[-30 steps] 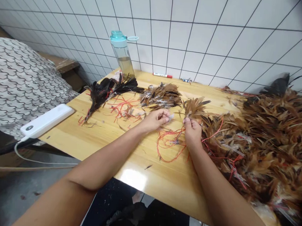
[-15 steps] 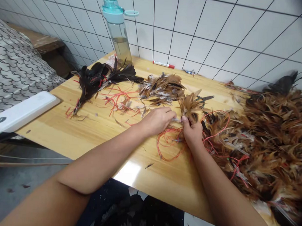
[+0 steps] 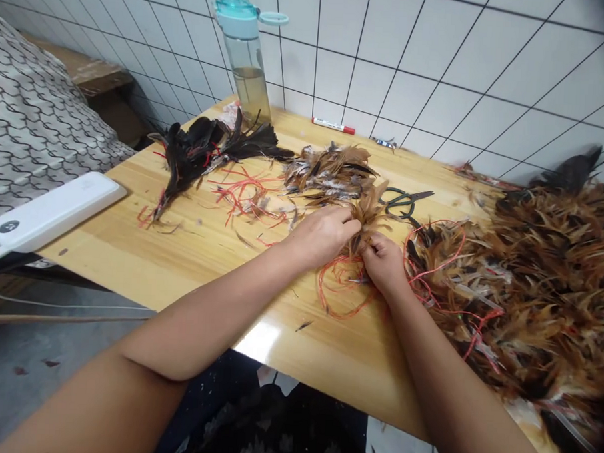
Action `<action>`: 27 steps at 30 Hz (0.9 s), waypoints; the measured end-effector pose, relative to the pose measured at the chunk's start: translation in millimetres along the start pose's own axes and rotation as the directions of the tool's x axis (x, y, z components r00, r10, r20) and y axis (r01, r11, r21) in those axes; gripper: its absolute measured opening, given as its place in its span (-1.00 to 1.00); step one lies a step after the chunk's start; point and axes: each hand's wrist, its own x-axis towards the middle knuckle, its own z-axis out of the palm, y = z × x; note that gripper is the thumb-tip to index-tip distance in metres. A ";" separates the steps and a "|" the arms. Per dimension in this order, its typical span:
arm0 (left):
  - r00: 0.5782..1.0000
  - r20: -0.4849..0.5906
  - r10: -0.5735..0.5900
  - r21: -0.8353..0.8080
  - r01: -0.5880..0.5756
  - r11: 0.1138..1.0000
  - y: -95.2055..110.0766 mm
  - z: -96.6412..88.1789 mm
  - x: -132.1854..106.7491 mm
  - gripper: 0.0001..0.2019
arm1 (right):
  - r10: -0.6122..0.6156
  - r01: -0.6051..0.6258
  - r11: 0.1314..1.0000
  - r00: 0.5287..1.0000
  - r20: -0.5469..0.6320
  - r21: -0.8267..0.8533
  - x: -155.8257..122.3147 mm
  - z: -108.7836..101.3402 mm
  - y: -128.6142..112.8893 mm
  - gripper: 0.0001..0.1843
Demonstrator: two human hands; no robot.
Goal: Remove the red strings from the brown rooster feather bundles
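A small bunch of brown feathers (image 3: 367, 208) stands fanned out between my two hands over the table. My left hand (image 3: 326, 235) is closed on the bunch's left side, its fingers bent against the plumes. My right hand (image 3: 383, 260) pinches low on the bunch, thumb and fingers pressed together; the quill ends are mostly hidden. Loops of red string (image 3: 341, 310) lie on the wood just below both hands. Behind the bunch rests a pile of brown feathers (image 3: 334, 169), and dark-handled scissors (image 3: 407, 199) lie to its right.
A large heap of brown feathers (image 3: 554, 277) covers the table's right side. Black feathers (image 3: 185, 154) and red string scraps (image 3: 243, 194) lie left. A water bottle (image 3: 249, 70) and a red-capped marker (image 3: 333, 126) are by the tiled wall. A white device (image 3: 57, 209) sits at the left edge.
My left hand has moved up and right from the quill end onto the feathers. The bunch has shifted slightly left, so the scissors' handles now show. The view has moved slightly.
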 end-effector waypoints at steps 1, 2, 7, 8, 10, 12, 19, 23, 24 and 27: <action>1.000 0.005 0.001 -0.003 -0.001 1.000 0.5 -0.5 0.0 -0.79 | -0.001 0.001 1.000 1.000 0.011 0.005 0.2 -0.4 -0.1 -0.77; 1.000 0.010 0.003 -0.005 -0.003 1.000 0.9 -1.1 0.0 -0.80 | 0.001 -0.001 1.000 1.000 0.013 0.014 0.4 -0.9 -0.2 -0.79; 0.998 -0.039 -0.051 -0.060 0.049 0.997 -3.0 -4.1 -0.5 -0.78 | 0.061 -0.049 0.986 0.996 -0.068 0.162 0.2 -1.2 2.8 -0.75; 0.995 -0.058 -0.083 -0.085 0.078 0.993 -5.5 -4.0 -0.7 -0.77 | 0.080 -0.060 0.975 0.993 -0.087 0.213 0.0 -1.0 3.8 -0.73; 0.984 -0.086 -0.154 -0.160 0.139 0.977 -11.3 -2.7 -0.7 -0.77 | 0.127 -0.085 0.945 0.985 -0.114 0.316 -0.4 -0.7 5.3 -0.68; 0.969 -0.098 -0.227 -0.261 0.196 0.945 -16.3 -0.7 0.1 -0.81 | 0.178 -0.114 0.918 0.974 -0.138 0.380 -0.9 -1.4 5.2 -0.64; 0.913 0.027 -0.407 -0.595 0.342 0.728 -14.3 2.9 4.9 -0.92 | 0.183 -0.120 0.937 0.968 -0.169 0.329 -1.9 -1.6 4.5 -0.69; 0.897 0.060 -0.439 -0.634 0.373 0.677 -10.5 3.7 4.8 -0.92 | 0.175 -0.124 0.953 0.970 -0.168 0.278 -1.6 3.7 10.3 -0.72; 0.892 0.060 -0.449 -0.636 0.381 0.671 -9.6 4.0 4.7 -0.92 | 0.167 -0.120 0.957 0.972 -0.165 0.262 -1.6 4.3 10.8 -0.73; 0.883 0.041 -0.468 -0.659 0.376 0.651 -5.8 5.4 4.5 -0.94 | 0.143 -0.113 0.975 0.977 -0.155 0.191 -1.5 3.7 7.6 -0.74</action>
